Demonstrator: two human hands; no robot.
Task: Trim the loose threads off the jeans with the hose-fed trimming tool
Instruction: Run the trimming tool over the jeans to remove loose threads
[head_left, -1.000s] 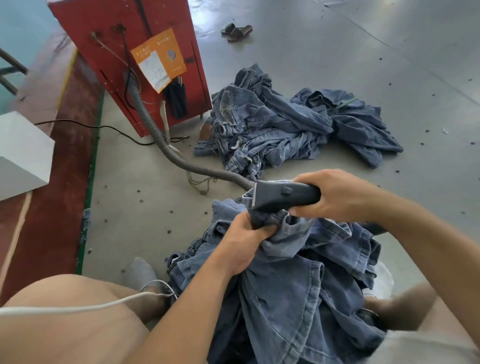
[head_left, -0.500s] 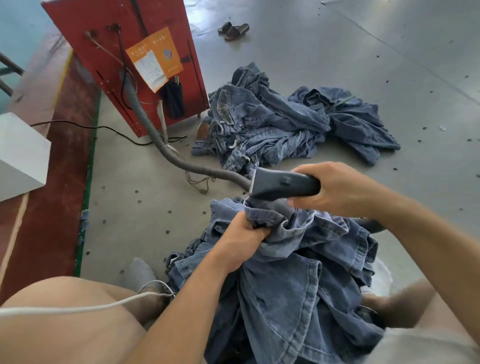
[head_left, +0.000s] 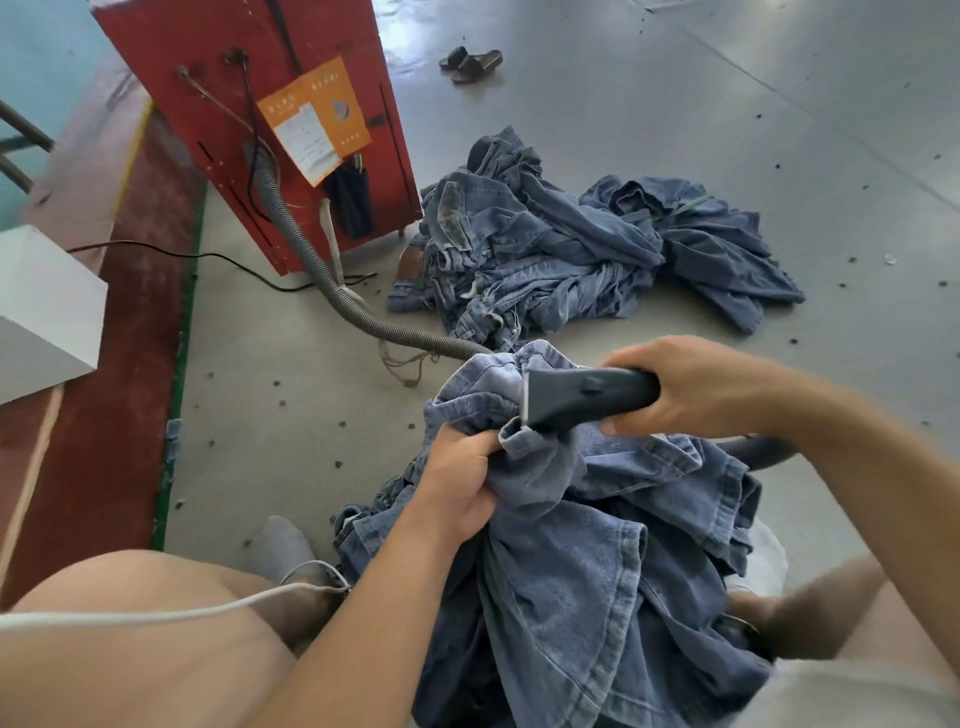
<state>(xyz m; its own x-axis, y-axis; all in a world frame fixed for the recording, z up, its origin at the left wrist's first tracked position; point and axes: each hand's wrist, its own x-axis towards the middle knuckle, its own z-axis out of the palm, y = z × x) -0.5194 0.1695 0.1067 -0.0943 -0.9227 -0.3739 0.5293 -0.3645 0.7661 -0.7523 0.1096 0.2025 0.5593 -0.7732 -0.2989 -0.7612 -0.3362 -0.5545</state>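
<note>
Trimming looked midway: the right hand (head_left: 691, 387) gripped the trimmer (head_left: 587, 392) against a jeans (head_left: 561, 545) fold bunched in the left hand (head_left: 460, 483). A pile (head_left: 571, 249) lay beyond; whether trimmed, unclear.

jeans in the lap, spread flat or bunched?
Bunched. The jeans lie crumpled over the lap, and the left hand grips a gathered wad up against the trimming tool held by the right hand.

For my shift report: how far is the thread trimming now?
In hand: the left hand bunches the jeans while the right hand holds the trimming tool on the fabric. A heap of jeans lies by the red machine; done or waiting, I cannot tell.
</note>
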